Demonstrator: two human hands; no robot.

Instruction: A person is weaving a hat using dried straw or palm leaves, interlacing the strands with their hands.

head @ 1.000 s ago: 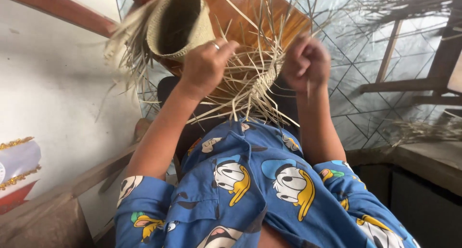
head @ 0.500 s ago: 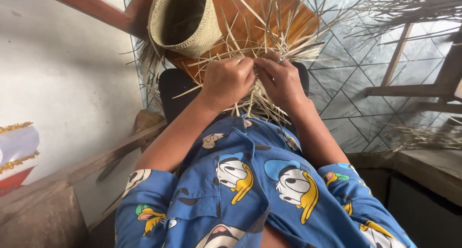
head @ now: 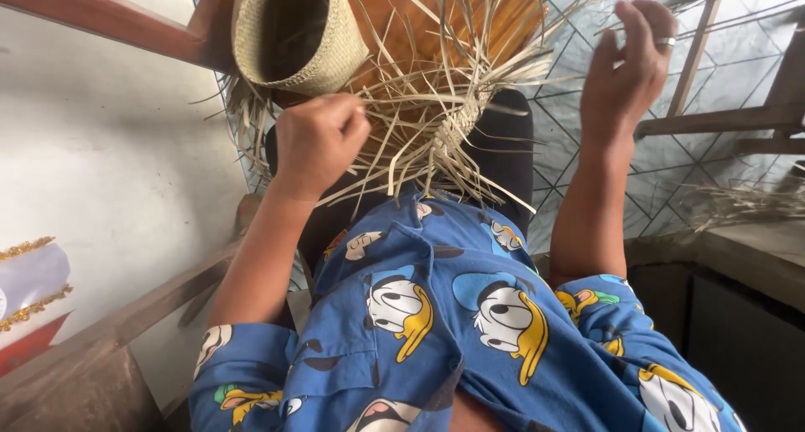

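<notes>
**Mia:** What is the left hand point(head: 319, 138) doing?

**Ben:** It is curled up in a fist. It is squeezing some of the loose straw strips point(head: 436, 113) that stick out of the half-made straw weaving point(head: 457, 134). The fist sits just left of the weaving, right under the finished straw basket point(head: 293, 33).

**Mia:** And the right hand point(head: 629, 63)?

**Ben:** That one is up in the air, to the right of the weaving and well apart from it. The fingers are spread a bit and bent. I can't see anything in it. It has a silver ring point(head: 665, 41) on one finger.

**Mia:** So the hands are not together?

**Ben:** No, they are far apart. The weaving is in between them, resting on the brown wooden board point(head: 394, 13) above the person's lap.

**Mia:** What else is near the weaving?

**Ben:** Below it is the blue shirt with cartoon ducks point(head: 453, 314). Behind it is a dark cushion point(head: 507, 147). Far to its right lies more dry straw point(head: 738, 201) on a ledge.

**Mia:** Was it the same a moment ago?

**Ben:** No. Half a second ago both hands were close together, right on the strips. Now the right hand has lifted up and away to the right. The left hand has stayed on the strips.
</notes>
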